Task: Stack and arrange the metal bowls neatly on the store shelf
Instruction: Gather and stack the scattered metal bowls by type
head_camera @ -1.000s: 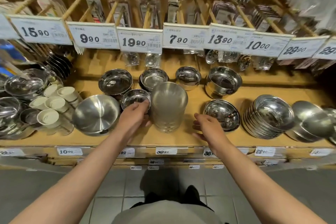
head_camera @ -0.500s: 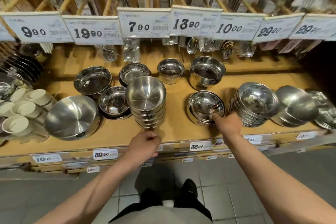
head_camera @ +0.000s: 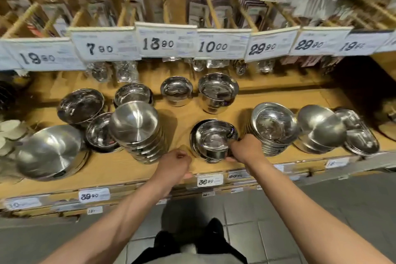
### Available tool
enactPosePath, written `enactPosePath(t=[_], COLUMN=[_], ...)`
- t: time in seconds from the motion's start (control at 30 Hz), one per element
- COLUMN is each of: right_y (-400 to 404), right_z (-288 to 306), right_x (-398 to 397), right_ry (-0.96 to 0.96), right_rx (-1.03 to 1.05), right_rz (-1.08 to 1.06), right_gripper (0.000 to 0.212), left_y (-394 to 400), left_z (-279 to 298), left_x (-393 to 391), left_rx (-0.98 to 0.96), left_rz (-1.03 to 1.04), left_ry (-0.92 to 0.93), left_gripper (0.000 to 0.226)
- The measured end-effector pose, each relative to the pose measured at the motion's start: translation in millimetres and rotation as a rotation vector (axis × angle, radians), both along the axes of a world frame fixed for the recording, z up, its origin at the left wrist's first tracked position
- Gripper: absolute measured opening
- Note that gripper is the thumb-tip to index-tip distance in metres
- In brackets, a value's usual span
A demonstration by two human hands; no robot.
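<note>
A shiny metal bowl (head_camera: 212,137) sits near the front of the wooden shelf (head_camera: 107,167), and my right hand (head_camera: 246,148) grips its right rim. To its left stands a tilted stack of brushed metal bowls (head_camera: 137,130). My left hand (head_camera: 173,165) is curled at the shelf's front edge between that stack and the shiny bowl, holding nothing. Right of my right hand leans another stack of bowls (head_camera: 272,126).
A large wide bowl (head_camera: 51,152) lies at the front left, small bowls (head_camera: 98,133) behind it. Single bowls (head_camera: 217,92) stand at the back. More leaning bowls (head_camera: 321,128) and trays (head_camera: 360,135) are at the right. Price tags (head_camera: 158,43) hang above.
My view has shifted right. My right hand has taken hold of the shiny bowl's rim. My left hand left the brushed stack and now rests at the shelf's front edge.
</note>
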State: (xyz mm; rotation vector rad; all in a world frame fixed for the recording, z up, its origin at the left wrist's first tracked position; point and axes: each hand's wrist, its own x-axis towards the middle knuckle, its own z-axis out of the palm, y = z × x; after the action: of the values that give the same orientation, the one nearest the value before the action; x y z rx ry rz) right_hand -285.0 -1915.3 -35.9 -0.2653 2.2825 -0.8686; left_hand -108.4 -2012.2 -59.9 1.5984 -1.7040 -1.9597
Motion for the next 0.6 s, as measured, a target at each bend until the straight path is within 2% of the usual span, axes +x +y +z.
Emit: enactPosePath(t=[0.1, 0.23, 0.3, 0.33, 0.4, 0.5, 0.6], right_y=[11.4, 37.8, 50.2, 56.4, 67.1, 79.9, 86.3], right_z=[16.6, 36.6, 41.9, 44.2, 45.0, 45.4, 44.7], right_x=[-2.2, -17.0, -29.8, -36.6, -49.9, -66.7, -78.0], right_ry=[0.004, -0.146, -0.15, -0.144, -0.154, -0.174, -0.2], right_rx=[-0.052, -0.282, -0.319, -0.333, -0.388, -0.446, -0.49], right_rz=[0.045, -0.025, -0.025, -0.027, -0.054, -0.114, -0.167], right_gripper=[0.019, 0.017, 0.009, 0.006, 0.007, 0.009, 0.011], left_y=[5.5, 9.2, 10.3, 10.9, 11.2, 10.2, 13.8], left_z=[-3.2, -8.8, -11.9, -11.3, -12.5, -13.1, -11.0], left_x=[-21.2, -41.1, -47.9, -51.2, -56.3, -57.7, -51.2], left_rx=[0.025, 0.086, 0.02, -0.011, 0.01, 0.054, 0.027], left_rz=[0.069, 0.088, 0.091, 0.094, 0.138, 0.221, 0.22], left_ry=[0.004, 0.009, -0.033, -0.056, -0.046, -0.053, -0.079], left_gripper=[0.003, 0.02, 0.003, 0.007, 0.014, 0.007, 0.007])
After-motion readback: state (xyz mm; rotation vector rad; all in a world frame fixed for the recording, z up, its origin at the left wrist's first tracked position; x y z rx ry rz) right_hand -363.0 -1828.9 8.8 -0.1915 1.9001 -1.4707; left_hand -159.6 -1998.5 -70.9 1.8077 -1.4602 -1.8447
